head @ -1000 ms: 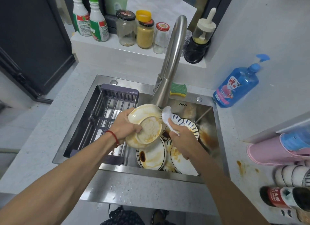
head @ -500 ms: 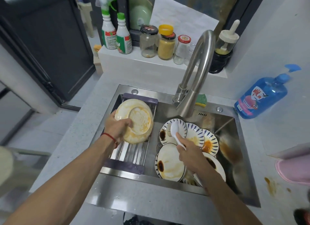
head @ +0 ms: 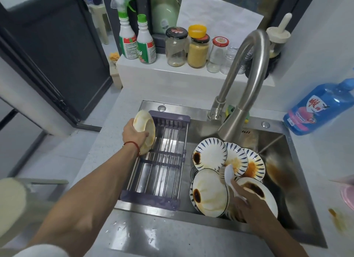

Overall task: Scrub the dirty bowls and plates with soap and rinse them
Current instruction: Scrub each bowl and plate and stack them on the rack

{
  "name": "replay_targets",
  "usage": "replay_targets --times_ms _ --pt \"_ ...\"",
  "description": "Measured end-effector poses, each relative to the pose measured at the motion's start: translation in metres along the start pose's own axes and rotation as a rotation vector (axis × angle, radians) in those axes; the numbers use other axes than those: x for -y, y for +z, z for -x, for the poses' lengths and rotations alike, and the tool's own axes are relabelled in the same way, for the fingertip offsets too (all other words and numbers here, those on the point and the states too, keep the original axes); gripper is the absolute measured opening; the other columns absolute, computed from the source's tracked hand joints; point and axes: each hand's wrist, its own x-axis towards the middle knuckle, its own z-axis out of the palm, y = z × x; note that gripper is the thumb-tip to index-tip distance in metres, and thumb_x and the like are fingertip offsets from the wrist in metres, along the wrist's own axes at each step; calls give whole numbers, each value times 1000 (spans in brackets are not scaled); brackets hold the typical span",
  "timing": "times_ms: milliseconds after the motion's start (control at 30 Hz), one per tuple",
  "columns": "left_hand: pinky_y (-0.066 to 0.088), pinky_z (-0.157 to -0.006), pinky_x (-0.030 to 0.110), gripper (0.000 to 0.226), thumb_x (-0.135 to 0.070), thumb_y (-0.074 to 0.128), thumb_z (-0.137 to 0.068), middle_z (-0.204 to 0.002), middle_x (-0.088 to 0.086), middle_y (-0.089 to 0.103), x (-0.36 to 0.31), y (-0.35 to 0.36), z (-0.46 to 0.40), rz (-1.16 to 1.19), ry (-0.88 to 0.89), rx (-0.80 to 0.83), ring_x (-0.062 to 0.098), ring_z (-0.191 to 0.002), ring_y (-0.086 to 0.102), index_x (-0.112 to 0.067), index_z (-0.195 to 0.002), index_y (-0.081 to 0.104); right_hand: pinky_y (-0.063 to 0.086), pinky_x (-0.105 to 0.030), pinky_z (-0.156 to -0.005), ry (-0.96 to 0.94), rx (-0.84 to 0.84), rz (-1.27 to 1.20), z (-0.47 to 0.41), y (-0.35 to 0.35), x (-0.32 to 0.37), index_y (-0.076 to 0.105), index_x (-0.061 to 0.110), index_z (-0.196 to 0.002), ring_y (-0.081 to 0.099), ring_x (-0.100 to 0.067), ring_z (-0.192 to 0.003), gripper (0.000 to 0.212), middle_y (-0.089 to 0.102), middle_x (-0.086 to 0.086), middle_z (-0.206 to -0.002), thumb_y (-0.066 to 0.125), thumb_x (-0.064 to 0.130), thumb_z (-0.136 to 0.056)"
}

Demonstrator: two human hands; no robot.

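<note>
the cream bowl (head: 144,131), smeared brown, stands on edge at the left end of the purple rack (head: 162,161) over the sink (head: 298,189). the left hand (head: 134,135) curls its grip round the rim. the right hand (head: 249,205) clasps a white brush (head: 229,175), bristles apparently touching the stained blue-rimmed plates (head: 209,154) piled under the faucet (head: 247,80). a blue soap bottle (head: 318,109) lies on the bench (head: 107,141).

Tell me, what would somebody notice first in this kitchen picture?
Probably the pile of dirty plates with brown sauce stains in the steel sink, where the right hand holds a white brush. Next, the left hand gripping a stained bowl on edge over the purple rack.
</note>
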Motion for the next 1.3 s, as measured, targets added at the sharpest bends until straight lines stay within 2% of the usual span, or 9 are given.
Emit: replay_targets --times_ms 200,300,467,600,867,1000,1100,1200,1300 --pt "52 -95 47 58 -11 85 -80 -122 14 64 7 -6 -8 -138 27 -8 38 -115 59 -14 -128 55 44 -8 -59 19 -2 -107 -1 3 -3 38 52 -130 59 -2 -61 43 64 3 -92 48 17 -107" --pt "50 -90 46 62 -16 85 -82 -124 18 63 6 -8 -5 -191 14 -20 40 -116 59 -14 -132 49 45 -24 -76 11 26 -46 -6 9 -2 32 53 -134 48 5 -69 46 59 3 -100 46 19 -106" --pt "54 -95 49 79 -27 91 -78 -130 16 63 7 -11 0 -212 58 -51 39 -117 62 -15 -139 42 48 -20 -67 74 16 -125 -12 13 -1 39 52 -138 62 -11 -78 47 65 5 -99 47 18 -107" --pt "47 -109 50 97 -24 92 -76 -147 16 50 9 -10 2 -298 176 -105 37 -134 51 -12 -153 34 48 -39 -107 44 45 -50 -14 5 -8 35 51 -142 49 8 -81 51 44 28 -91 48 17 -106" --pt "40 -112 52 71 -10 81 -83 -151 24 41 -2 18 56 -607 484 -223 42 -137 38 -5 -144 45 49 -44 -97 48 55 -7 -20 -8 -28 33 39 -156 52 -20 -101 55 46 2 -113 46 20 -106" --pt "45 -113 43 43 3 69 -87 -129 11 63 6 83 131 -629 739 212 30 -125 55 -9 -128 63 50 -32 -80 71 40 -79 -23 -10 -39 41 33 -155 66 -30 -96 51 62 0 -99 46 20 -106" --pt "33 -122 45 59 -3 68 -90 -153 10 49 20 141 169 -759 824 670 28 -142 42 -16 -146 53 44 -20 -64 115 33 -120 -23 -19 -48 41 35 -154 61 -16 -83 50 63 -6 -97 45 19 -107" --pt "18 -126 52 74 -5 62 -93 -170 9 21 27 186 185 -1091 977 881 28 -157 17 -22 -159 34 47 -27 -71 135 33 -166 -24 -30 -59 41 34 -155 62 -20 -88 50 63 -8 -105 46 20 -107" --pt "18 -125 58 54 -15 53 -103 -164 10 33 25 208 185 -1413 1160 919 31 -155 22 -26 -155 42 49 -36 -76 155 23 -179 -23 -31 -67 44 39 -152 65 -25 -87 50 65 -14 -105 47 22 -105"
